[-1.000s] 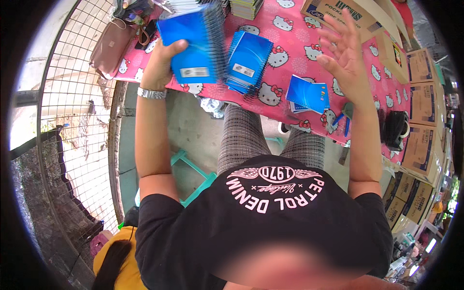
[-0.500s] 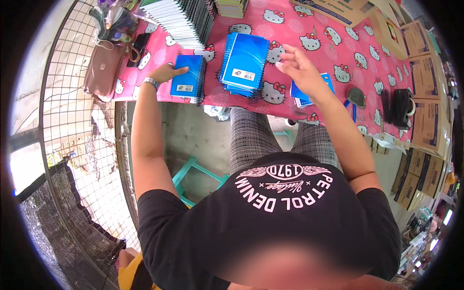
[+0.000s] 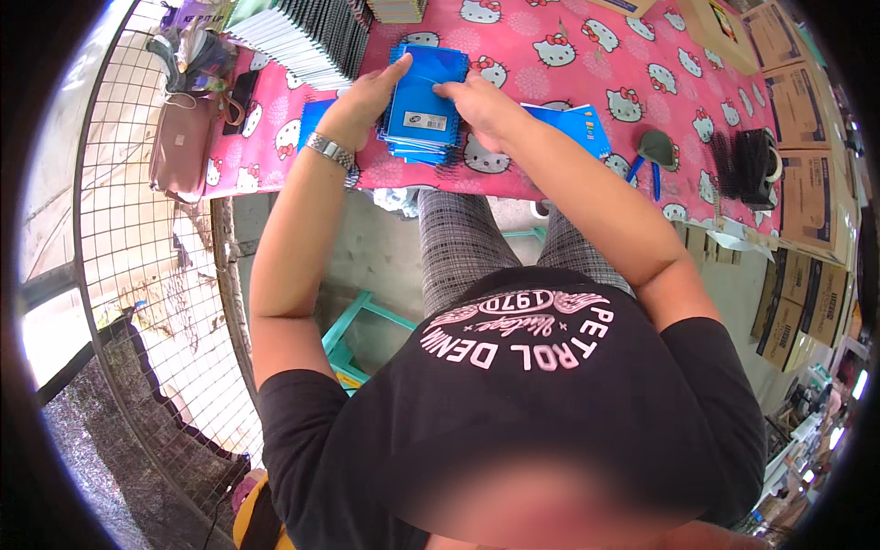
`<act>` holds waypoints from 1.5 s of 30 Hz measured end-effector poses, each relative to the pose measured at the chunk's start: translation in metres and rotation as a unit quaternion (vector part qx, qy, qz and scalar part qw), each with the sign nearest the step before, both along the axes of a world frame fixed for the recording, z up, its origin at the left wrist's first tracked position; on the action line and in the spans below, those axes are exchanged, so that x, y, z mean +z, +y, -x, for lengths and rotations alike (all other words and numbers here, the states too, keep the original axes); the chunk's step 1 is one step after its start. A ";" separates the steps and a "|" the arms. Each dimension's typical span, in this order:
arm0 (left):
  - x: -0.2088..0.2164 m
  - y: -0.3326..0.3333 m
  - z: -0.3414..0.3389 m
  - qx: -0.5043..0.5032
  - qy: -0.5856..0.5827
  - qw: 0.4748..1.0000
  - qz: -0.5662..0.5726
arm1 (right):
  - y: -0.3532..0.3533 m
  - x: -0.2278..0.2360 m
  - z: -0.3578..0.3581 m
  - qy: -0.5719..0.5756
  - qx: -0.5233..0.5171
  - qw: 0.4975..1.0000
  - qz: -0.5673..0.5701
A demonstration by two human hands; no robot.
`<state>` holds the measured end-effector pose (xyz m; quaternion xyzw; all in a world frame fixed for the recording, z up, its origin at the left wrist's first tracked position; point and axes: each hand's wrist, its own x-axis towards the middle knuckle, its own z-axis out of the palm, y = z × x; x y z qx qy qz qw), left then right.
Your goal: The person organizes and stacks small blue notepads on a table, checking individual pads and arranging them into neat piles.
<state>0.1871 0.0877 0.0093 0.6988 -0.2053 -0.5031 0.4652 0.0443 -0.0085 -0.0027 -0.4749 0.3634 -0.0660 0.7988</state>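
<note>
Left hand and right hand pinch the notebook stack; far left, spiral notebooks; right, booklets partly behind the forearm.

I wear a black short-sleeved T-shirt, its chest print at four o'clock made up of arched white capitals, a pale oval badge and pinkish wing shapes. My trousers, at twelve o'clock, are grey checked cloth. At eleven o'clock, a silver metal-link watchband circles my left wrist.
</note>
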 end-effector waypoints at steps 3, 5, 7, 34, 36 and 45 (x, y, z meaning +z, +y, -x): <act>0.017 -0.005 0.010 -0.008 -0.090 0.995 -0.036 | -0.003 0.000 0.004 -0.014 -0.006 1.000 0.007; 0.015 -0.010 0.009 0.004 -0.126 0.990 -0.056 | -0.008 0.000 0.006 -0.040 -0.001 0.999 -0.025; 0.014 -0.012 0.004 0.012 -0.136 0.988 -0.075 | -0.012 0.001 0.006 -0.058 -0.011 0.995 -0.083; -0.059 -0.110 0.211 -0.002 -0.058 0.897 0.437 | -0.114 -0.044 0.208 -0.154 0.000 0.887 0.436; -0.056 -0.111 0.213 0.016 -0.038 0.907 0.419 | -0.114 -0.046 0.204 -0.177 -0.004 0.882 0.436; -0.083 -0.115 0.189 0.007 -0.141 0.918 0.370 | -0.127 -0.010 0.201 0.055 0.072 0.847 0.524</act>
